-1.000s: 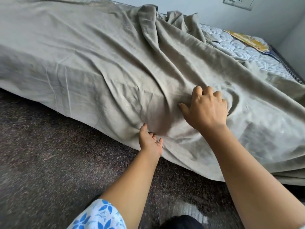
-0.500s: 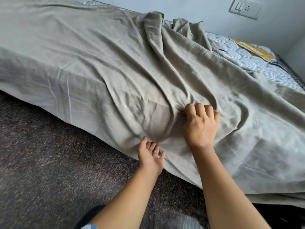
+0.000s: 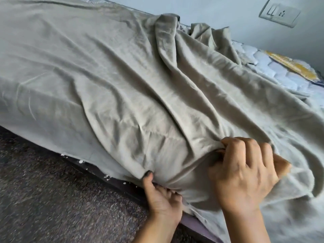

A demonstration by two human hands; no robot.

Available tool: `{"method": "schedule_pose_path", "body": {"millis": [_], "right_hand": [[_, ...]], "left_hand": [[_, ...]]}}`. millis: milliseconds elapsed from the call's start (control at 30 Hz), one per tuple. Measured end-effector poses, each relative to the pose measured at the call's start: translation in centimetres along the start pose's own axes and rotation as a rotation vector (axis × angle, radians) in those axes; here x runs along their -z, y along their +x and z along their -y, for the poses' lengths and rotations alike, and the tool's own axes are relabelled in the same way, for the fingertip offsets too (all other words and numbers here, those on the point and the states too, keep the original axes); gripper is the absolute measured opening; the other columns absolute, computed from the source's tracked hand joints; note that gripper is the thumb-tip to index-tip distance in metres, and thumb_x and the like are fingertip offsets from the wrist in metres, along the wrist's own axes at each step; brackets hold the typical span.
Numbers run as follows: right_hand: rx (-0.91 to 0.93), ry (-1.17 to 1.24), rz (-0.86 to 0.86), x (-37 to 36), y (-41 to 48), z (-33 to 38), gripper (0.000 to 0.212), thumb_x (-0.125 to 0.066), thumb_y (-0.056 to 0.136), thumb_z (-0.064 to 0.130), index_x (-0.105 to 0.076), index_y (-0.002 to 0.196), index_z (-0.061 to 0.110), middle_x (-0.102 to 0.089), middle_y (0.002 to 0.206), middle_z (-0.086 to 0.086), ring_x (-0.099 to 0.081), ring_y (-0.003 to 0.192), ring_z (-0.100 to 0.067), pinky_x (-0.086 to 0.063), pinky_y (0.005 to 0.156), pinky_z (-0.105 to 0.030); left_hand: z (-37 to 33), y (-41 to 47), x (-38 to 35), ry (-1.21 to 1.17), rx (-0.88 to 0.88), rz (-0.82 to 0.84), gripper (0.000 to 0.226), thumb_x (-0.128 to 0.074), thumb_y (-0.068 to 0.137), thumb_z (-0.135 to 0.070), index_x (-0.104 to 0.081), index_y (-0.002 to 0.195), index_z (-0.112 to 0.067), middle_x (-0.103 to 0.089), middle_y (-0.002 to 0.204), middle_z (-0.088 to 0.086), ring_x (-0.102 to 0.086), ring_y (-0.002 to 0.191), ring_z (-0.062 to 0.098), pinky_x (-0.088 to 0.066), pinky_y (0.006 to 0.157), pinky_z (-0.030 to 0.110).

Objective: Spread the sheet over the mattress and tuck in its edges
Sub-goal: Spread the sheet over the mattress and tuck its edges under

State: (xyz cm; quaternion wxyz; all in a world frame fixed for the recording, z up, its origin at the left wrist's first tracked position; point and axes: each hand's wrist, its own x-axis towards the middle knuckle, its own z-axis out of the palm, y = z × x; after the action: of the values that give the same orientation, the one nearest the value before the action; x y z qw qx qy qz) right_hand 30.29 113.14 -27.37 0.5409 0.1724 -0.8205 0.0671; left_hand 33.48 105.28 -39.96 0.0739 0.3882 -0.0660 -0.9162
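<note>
A grey-beige sheet (image 3: 105,71) lies rumpled over most of the mattress (image 3: 273,67), whose quilted white top shows bare at the far right. Long folds run from the far edge toward me. My right hand (image 3: 243,172) is closed on a bunched fold of the sheet at the near side of the mattress. My left hand (image 3: 163,195) sits lower, at the bottom edge of the mattress, fingers pushed under the sheet's hem with the thumb pressed against the cloth. The fingertips of both hands are hidden by fabric.
A dark bed frame edge (image 3: 112,179) runs under the mattress along the near side. Speckled dark floor (image 3: 52,199) fills the lower left. A pale wall with a switch plate (image 3: 279,14) stands behind the bed. A yellow label (image 3: 291,65) lies on the bare mattress.
My right hand has closed on a fold of the sheet and pulled it down toward me. My left hand has gone in under the sheet's lower edge at the frame. The view has moved closer.
</note>
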Motion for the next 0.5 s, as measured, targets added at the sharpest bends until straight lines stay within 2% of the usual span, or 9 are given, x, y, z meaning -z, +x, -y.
{"method": "schedule_pose_path", "body": {"millis": [67,100,167,233,300,400,433,500], "right_hand": [[0.0,-0.008,0.035,-0.6,-0.2,0.0,0.028,-0.032,0.083,0.006,-0.055,0.068,0.013,-0.053,0.063,-0.007,-0.038,0.067,-0.025,-0.033,0.061,-0.041],[-0.002,-0.016,0.047,-0.6,-0.5,-0.1,0.03,-0.032,0.084,0.007,-0.056,0.068,0.013,-0.053,0.062,-0.007,-0.039,0.066,-0.026,-0.034,0.06,-0.041],[-0.012,-0.028,0.051,-0.7,-1.3,0.0,0.032,-0.031,0.088,0.009,-0.056,0.068,0.013,-0.053,0.062,-0.008,-0.041,0.065,-0.028,-0.035,0.06,-0.042],[-0.021,-0.054,0.07,-0.7,-2.0,0.1,0.03,-0.032,0.088,0.01,-0.054,0.069,0.013,-0.052,0.062,-0.008,-0.042,0.065,-0.029,-0.033,0.061,-0.042],[-0.025,-0.084,0.109,-0.8,-2.4,0.0,0.022,-0.038,0.084,0.006,-0.053,0.069,0.013,-0.052,0.063,-0.008,-0.043,0.063,-0.029,-0.03,0.062,-0.04],[-0.038,-0.098,0.175,-0.3,-3.0,0.1,0.011,-0.047,0.074,0.005,-0.055,0.071,0.012,-0.053,0.064,-0.008,-0.045,0.062,-0.03,-0.024,0.062,-0.038],[-0.045,-0.091,0.194,-0.1,-3.1,0.1,0.009,-0.049,0.074,0.006,-0.055,0.071,0.011,-0.054,0.065,-0.009,-0.047,0.063,-0.031,-0.023,0.063,-0.038],[-0.058,-0.066,0.243,0.2,-2.9,0.3,0.004,-0.053,0.072,0.005,-0.056,0.072,0.008,-0.055,0.068,-0.011,-0.048,0.065,-0.032,-0.026,0.065,-0.039]], "left_hand": [[0.2,0.7,0.3,-0.025,0.048,0.08,0.055,-0.052,0.066,-0.059,-0.068,0.1,-0.019,-0.07,0.094,0.01,-0.064,0.084,0.03,-0.047,0.074,0.037],[0.3,0.8,0.5,-0.045,0.074,0.121,0.059,-0.053,0.067,-0.059,-0.069,0.108,-0.019,-0.07,0.105,0.013,-0.064,0.098,0.033,-0.048,0.087,0.046],[0.2,0.7,0.9,-0.04,0.109,0.142,0.071,-0.057,0.063,-0.061,-0.065,0.119,-0.018,-0.065,0.118,0.018,-0.057,0.114,0.038,-0.036,0.102,0.059],[0.3,0.7,0.8,0.025,0.141,0.053,0.091,-0.057,0.056,-0.074,-0.057,0.128,-0.018,-0.059,0.127,0.019,-0.05,0.121,0.039,-0.031,0.106,0.06],[0.6,0.2,0.3,0.041,0.165,0.013,0.102,-0.048,0.059,-0.084,-0.048,0.135,-0.016,-0.05,0.137,0.018,-0.043,0.129,0.036,-0.029,0.109,0.056],[0.4,-0.7,-0.1,0.105,0.181,-0.057,0.081,-0.037,0.083,-0.073,-0.044,0.137,-0.012,-0.044,0.143,0.016,-0.042,0.131,0.034,-0.034,0.108,0.051],[0.0,-1.1,0.0,0.177,0.218,-0.077,0.076,-0.035,0.087,-0.069,-0.043,0.137,-0.012,-0.042,0.145,0.015,-0.041,0.131,0.034,-0.035,0.107,0.049],[-1.3,-1.8,0.3,0.32,0.322,-0.125,0.079,-0.034,0.083,-0.075,-0.051,0.127,-0.012,-0.043,0.144,0.01,-0.04,0.131,0.035,-0.034,0.1,0.05]]}}
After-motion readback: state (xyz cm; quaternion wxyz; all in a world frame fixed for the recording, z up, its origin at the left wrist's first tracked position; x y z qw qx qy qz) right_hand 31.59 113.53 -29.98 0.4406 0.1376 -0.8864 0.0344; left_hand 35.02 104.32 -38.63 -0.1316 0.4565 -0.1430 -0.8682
